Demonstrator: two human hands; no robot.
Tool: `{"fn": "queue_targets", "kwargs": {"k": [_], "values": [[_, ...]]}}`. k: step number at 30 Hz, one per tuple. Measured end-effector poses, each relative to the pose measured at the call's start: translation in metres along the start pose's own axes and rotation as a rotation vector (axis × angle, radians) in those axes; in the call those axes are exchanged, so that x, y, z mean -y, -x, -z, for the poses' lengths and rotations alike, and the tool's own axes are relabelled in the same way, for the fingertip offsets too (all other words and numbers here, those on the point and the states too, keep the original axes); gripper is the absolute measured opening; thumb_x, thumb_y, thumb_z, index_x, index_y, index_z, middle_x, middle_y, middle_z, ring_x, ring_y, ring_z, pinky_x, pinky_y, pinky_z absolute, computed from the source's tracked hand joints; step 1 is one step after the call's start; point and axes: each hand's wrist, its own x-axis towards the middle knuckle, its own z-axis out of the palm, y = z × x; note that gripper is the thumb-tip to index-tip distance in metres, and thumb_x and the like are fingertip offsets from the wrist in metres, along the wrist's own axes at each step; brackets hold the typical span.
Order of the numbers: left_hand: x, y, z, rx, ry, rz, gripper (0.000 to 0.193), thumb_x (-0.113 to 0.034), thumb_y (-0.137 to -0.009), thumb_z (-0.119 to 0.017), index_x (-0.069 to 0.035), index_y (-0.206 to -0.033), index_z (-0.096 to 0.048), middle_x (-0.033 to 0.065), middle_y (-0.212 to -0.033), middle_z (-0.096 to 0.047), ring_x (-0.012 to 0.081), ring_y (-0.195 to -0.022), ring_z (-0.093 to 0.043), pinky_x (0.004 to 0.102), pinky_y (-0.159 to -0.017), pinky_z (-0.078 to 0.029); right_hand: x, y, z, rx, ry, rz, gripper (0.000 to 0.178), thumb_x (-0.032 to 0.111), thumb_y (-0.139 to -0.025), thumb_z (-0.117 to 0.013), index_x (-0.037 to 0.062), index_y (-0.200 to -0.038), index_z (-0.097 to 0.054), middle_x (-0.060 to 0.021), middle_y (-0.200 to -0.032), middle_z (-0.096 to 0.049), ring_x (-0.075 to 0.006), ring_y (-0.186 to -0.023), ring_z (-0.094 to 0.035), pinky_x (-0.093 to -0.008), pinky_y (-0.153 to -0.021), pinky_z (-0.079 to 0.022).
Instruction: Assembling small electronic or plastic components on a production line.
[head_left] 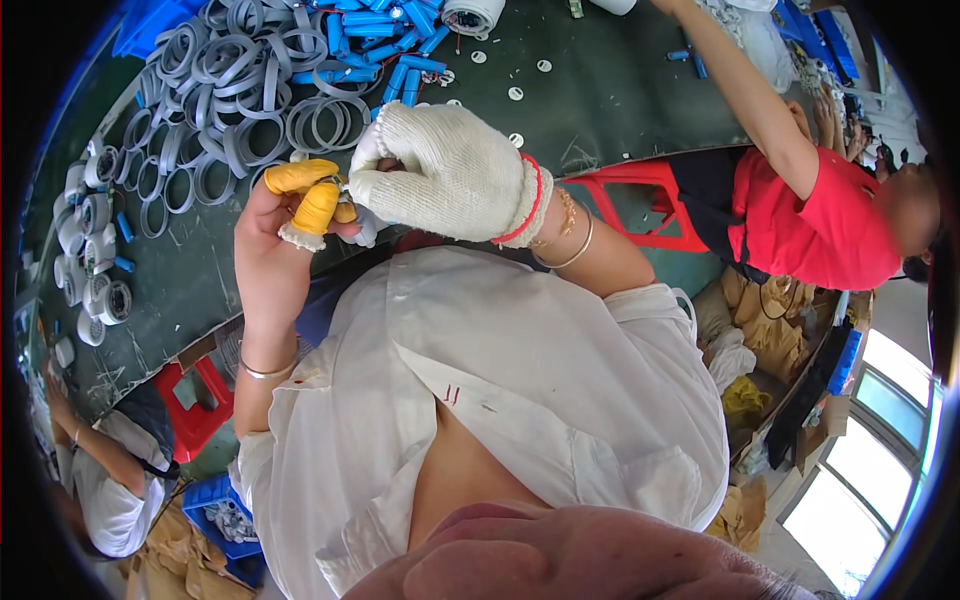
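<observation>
My left hand [283,230], with yellow covers on some of its fingers, and my right hand [450,175], in a white knitted glove with a red band at the cuff, meet in front of my chest at the table's near edge. Both are closed, fingertips pinched together. A pale grey piece [368,228] shows just below the fingers; most of it is hidden, and its kind cannot be made out. A tiny metallic bit glints between the hands. Beyond them lie a heap of grey rings [215,75] and blue cylindrical cells [385,35], some with thin wires.
White round housings [95,235] line the left side of the dark green table [600,100]. Small white discs [515,94] are scattered ahead. A person in red [810,220] reaches over the table at right, near a red stool [650,205]. Another person [115,490] sits at left.
</observation>
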Motion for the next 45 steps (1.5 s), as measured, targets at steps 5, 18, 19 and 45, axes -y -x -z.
{"fn": "queue_targets", "kwargs": {"k": [5,18,19,45], "values": [[0.003,0.004,-0.004,0.023,-0.072,-0.094,0.023,-0.004,-0.094,-0.059,0.002,-0.116,-0.058,0.0098,-0.096,-0.066,0.0159,-0.081,-0.066,0.0275,-0.071,-0.056,0.0,-0.005,0.006,0.127,-0.09,-0.093,0.017,0.021,-0.085,-0.065,0.0041,-0.088,-0.063,-0.0085,-0.067,-0.062,-0.0209,-0.059,-0.062,-0.0334,-0.055,-0.046],[0.004,0.003,-0.011,-0.07,-0.071,-0.113,0.023,-0.004,-0.094,-0.06,0.002,-0.116,-0.056,0.0101,-0.096,-0.066,0.0159,-0.076,-0.066,0.0268,-0.068,-0.054,0.009,0.0,0.001,0.021,0.08,-0.028,0.015,0.019,-0.082,-0.065,0.0049,-0.087,-0.066,-0.0087,-0.07,-0.061,-0.0251,-0.064,-0.06,-0.0371,-0.059,-0.046],[0.005,0.003,-0.012,-0.095,-0.07,-0.121,0.023,-0.004,-0.094,-0.06,0.002,-0.116,-0.056,0.0101,-0.095,-0.066,0.0159,-0.075,-0.066,0.0265,-0.068,-0.054,0.006,0.0,-0.003,-0.049,0.222,0.136,0.013,0.018,-0.081,-0.066,0.0057,-0.087,-0.067,-0.0086,-0.072,-0.061,-0.0274,-0.066,-0.059,-0.0391,-0.06,-0.046],[-0.139,0.021,0.361,-0.912,-1.203,-0.121,0.045,-0.014,-0.088,-0.056,-0.001,-0.131,-0.055,0.0135,-0.117,-0.065,0.021,-0.1,-0.066,0.0309,-0.085,-0.052,-0.102,-0.02,0.073,-0.48,0.527,-0.03,0.027,0.034,-0.084,-0.063,0.0136,-0.101,-0.068,-0.0131,-0.086,-0.063,-0.0354,-0.085,-0.059,-0.0451,-0.079,-0.046]]}}
